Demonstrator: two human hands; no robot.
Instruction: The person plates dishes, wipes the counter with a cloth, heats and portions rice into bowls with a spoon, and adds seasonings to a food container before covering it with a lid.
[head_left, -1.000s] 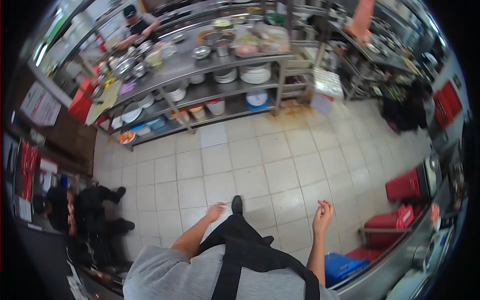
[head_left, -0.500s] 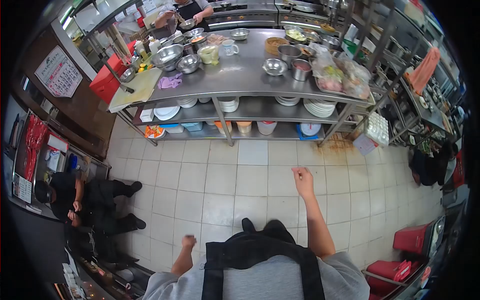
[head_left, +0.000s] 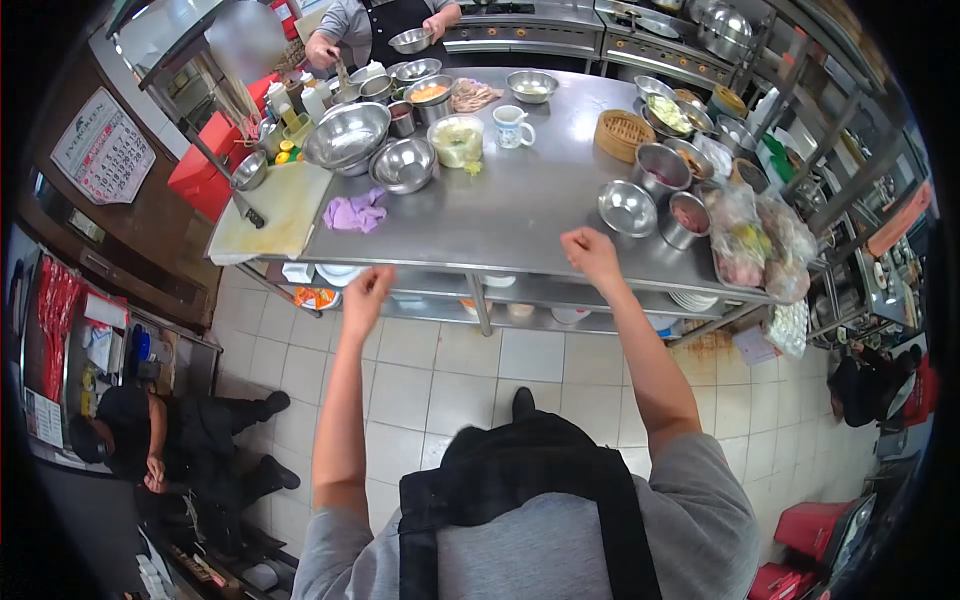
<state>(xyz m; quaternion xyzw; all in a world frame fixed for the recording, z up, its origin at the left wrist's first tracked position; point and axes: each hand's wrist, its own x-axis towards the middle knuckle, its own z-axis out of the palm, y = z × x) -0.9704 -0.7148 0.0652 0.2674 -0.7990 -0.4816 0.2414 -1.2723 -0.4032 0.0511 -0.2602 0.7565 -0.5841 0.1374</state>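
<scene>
My left hand (head_left: 368, 290) is in the air just off the table's front edge, fingers curled in, with nothing seen in it. A crumpled purple cloth (head_left: 355, 211) and a cutting board (head_left: 270, 215) with a knife (head_left: 249, 211) on it are nearest that hand. Over the front edge of the steel table (head_left: 480, 220), my right hand (head_left: 590, 252) is also loosely closed, apparently holding nothing. Beyond it to the right are a shallow metal bowl (head_left: 628, 208) and a steel pot (head_left: 686, 220) with reddish contents.
Metal bowls (head_left: 403, 165), a white mug (head_left: 513, 128), a bamboo steamer (head_left: 622, 136) and bagged food (head_left: 758, 240) stand on the table. Across it, a co-worker holds a metal bowl (head_left: 411, 40). A seated person (head_left: 200, 430) is at left, legs stretched out; another person (head_left: 868, 383) is at far right.
I have come closer to the table. Both my hands have risen and moved forward to its front edge. The co-worker across the table still holds a bowl.
</scene>
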